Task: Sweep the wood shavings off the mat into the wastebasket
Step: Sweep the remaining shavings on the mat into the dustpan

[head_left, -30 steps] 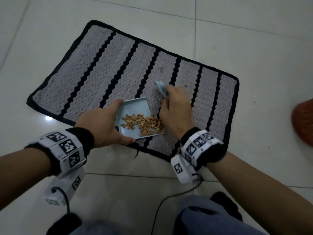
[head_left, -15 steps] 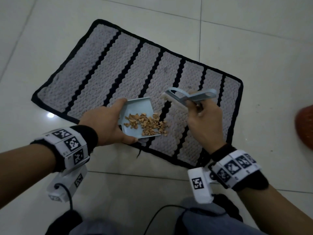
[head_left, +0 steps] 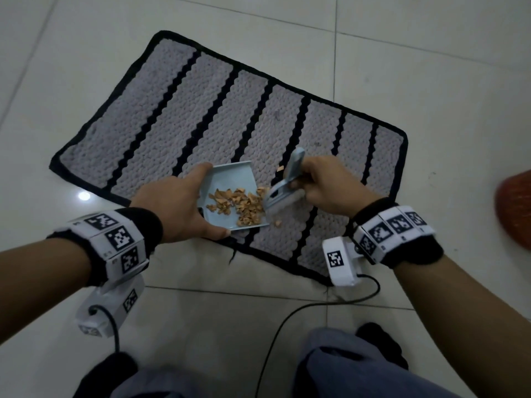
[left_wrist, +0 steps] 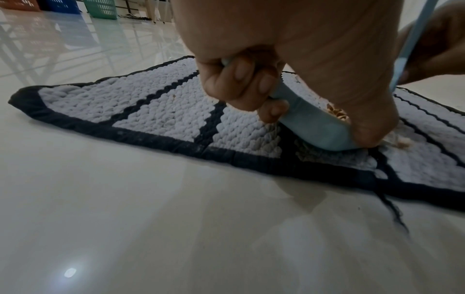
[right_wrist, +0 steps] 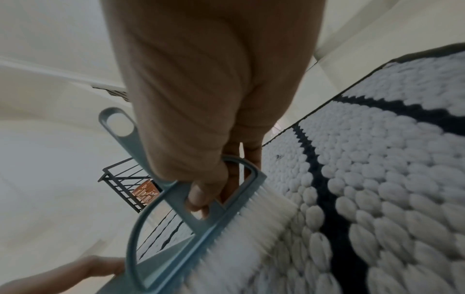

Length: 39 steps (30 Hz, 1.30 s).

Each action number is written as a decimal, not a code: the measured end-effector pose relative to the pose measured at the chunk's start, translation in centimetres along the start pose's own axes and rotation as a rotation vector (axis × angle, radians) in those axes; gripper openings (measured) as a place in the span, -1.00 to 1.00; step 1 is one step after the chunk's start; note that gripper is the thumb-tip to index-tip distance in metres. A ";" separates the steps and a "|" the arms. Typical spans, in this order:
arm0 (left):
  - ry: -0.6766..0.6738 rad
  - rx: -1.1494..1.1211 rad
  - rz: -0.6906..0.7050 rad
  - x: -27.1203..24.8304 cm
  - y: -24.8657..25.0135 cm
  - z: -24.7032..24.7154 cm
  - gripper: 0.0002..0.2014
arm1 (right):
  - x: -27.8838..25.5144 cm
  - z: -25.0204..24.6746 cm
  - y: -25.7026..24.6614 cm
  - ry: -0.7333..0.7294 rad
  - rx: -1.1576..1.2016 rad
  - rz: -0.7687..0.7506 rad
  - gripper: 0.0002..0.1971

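Note:
A grey mat (head_left: 178,116) with black stripes lies on the tiled floor. My left hand (head_left: 175,205) grips a pale blue dustpan (head_left: 230,179) resting tilted on the mat's near edge, also seen as the dustpan (left_wrist: 314,127) in the left wrist view. A pile of tan wood shavings (head_left: 238,203) sits in the pan. A few stray shavings (head_left: 279,168) lie on the mat beside it. My right hand (head_left: 321,185) holds a blue hand brush (head_left: 283,193), its white bristles (right_wrist: 254,228) down at the pan's right lip. The orange wastebasket (head_left: 515,208) shows at the right edge.
Pale glossy tiles (head_left: 431,67) surround the mat. A black cable (head_left: 287,320) runs across the floor near my knees (head_left: 344,366). Coloured baskets (left_wrist: 100,9) and a dark rack (right_wrist: 123,185) stand far off.
My right hand swung the brush from raised above the mat down to the pan's right lip, bristles on the mat. The left hand and dustpan stayed in place.

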<state>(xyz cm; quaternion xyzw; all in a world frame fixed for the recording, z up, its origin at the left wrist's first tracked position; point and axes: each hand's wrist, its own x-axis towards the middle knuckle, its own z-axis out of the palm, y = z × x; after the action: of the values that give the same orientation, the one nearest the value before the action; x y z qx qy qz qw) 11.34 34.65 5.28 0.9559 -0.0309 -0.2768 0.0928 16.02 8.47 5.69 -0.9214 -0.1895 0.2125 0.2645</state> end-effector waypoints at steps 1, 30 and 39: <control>0.000 -0.001 0.000 0.0 0.0 0.0 0.18 | 0.3 -0.1 0.2 0.041 0.019 -0.007 -0.81; 0.033 0.034 -0.006 -0.2 0.1 0.3 0.16 | -1.3 0.9 0.9 0.265 0.227 0.068 -0.85; 0.026 0.010 -0.014 -0.2 0.1 0.5 0.18 | -0.5 5.6 1.2 0.710 0.034 0.137 -0.87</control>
<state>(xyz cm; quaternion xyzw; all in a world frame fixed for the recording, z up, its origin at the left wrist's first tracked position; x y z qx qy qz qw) 10.95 34.47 4.99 0.9601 -0.0245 -0.2649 0.0865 13.11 9.57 0.82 -0.9439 -0.0200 -0.1004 0.3141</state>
